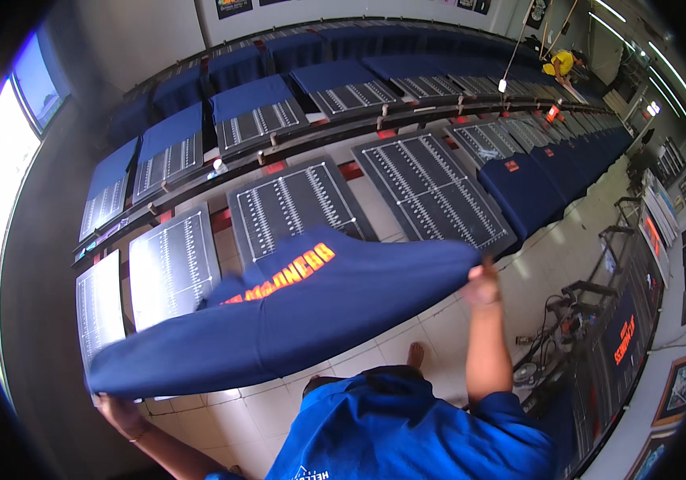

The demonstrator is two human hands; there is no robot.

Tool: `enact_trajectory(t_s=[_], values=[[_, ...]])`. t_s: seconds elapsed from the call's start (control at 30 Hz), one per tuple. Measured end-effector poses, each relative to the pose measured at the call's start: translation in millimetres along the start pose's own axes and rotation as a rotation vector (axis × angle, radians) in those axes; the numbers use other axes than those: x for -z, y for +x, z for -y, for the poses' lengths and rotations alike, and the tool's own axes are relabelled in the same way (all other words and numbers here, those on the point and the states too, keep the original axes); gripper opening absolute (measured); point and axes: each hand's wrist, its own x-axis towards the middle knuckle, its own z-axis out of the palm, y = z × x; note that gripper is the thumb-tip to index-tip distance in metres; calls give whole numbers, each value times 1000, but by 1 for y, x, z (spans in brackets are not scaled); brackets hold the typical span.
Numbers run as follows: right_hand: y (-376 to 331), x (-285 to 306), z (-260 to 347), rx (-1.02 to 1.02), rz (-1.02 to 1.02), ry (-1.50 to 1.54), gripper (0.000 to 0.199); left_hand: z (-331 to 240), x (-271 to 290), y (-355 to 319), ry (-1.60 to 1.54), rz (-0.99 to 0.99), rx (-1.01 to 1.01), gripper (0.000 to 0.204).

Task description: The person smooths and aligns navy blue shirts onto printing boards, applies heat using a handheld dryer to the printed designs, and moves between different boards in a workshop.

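A navy T-shirt [343, 296] with orange printed lettering is stretched between my two hands in front of my body. My left hand [121, 416] grips its lower left end, fingers closed on the cloth. At the opposite end my right hand [483, 286] is closed on the fabric, higher up and slightly blurred. The shirt hangs over the near edges of the black printing boards, hiding parts of them. Just beyond the cloth lies a bare black board [291, 208] with white ruler markings; another marked board [431, 192] is to its right.
Navy shirts cover boards at the near right [519, 188] and in the far row [251, 100]. A dark rail [323, 136] runs between the rows, carrying a small white bottle [219, 166]. A person in yellow [560, 64] bends far right. Cables [555, 328] and equipment stand at right.
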Motion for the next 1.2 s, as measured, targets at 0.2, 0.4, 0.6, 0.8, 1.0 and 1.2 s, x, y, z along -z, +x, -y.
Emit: enact_trajectory(t_s=[0.2,0.4,0.6,0.8,1.0,1.2], values=[[114,9,175,397,-172,-391,40,-86,-233,16,383,-210,-371,40],[214,135,212,-54,-274,-778,43,-6,-438,40,94,160,-210,35],[261,162,232,-92,-360,-446,56,0,-485,104,-278,-66,120,15],[206,183,299,-74,-325,-330,37,-79,-524,5,-113,-42,-25,30],[89,233,218,-328,-302,-565,30,13,-460,-119,115,-150,376,42],[-60,355,44,-745,-407,-320,27,193,-393,-234,126,-27,756,37]])
